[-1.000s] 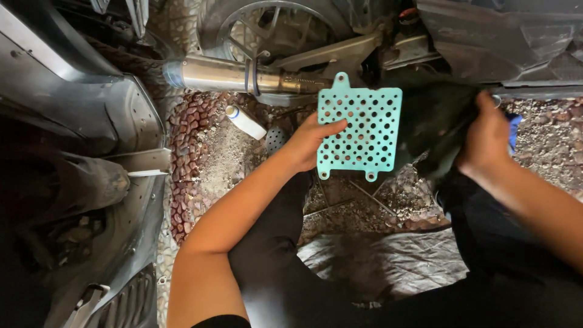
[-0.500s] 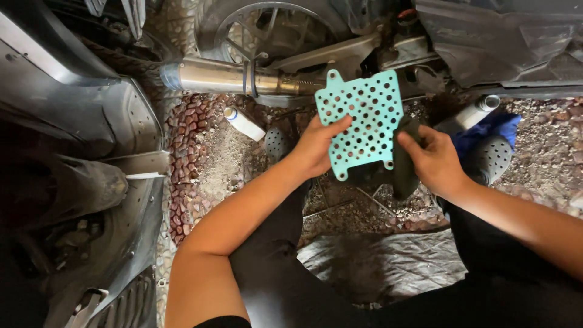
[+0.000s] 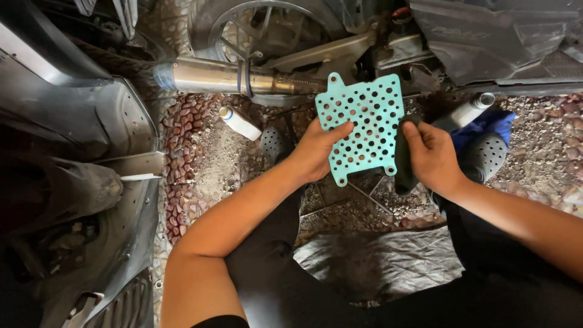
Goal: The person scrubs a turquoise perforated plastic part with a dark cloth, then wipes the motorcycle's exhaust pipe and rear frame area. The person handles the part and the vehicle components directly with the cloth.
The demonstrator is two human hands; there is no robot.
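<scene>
My left hand (image 3: 316,152) grips the left edge of a turquoise perforated metal plate (image 3: 364,124), holding it upright in front of me. My right hand (image 3: 434,158) presses a dark cloth (image 3: 402,161) against the plate's right edge. The plate has many round holes and small tabs at its corners. Both forearms reach forward over my dark trousers.
A motorcycle stands ahead, with its chrome exhaust pipe (image 3: 225,78) and rear wheel (image 3: 255,30). A white spray can (image 3: 240,123) lies on the pebbled ground, another can (image 3: 464,112) at the right beside a blue cloth (image 3: 486,124). Dark bodywork panels (image 3: 73,133) fill the left. A grey sheet (image 3: 376,261) lies below.
My right hand came in from the right with the dark cloth and now rests on the plate's right edge. The plate tilted slightly and shifted a little rightward.
</scene>
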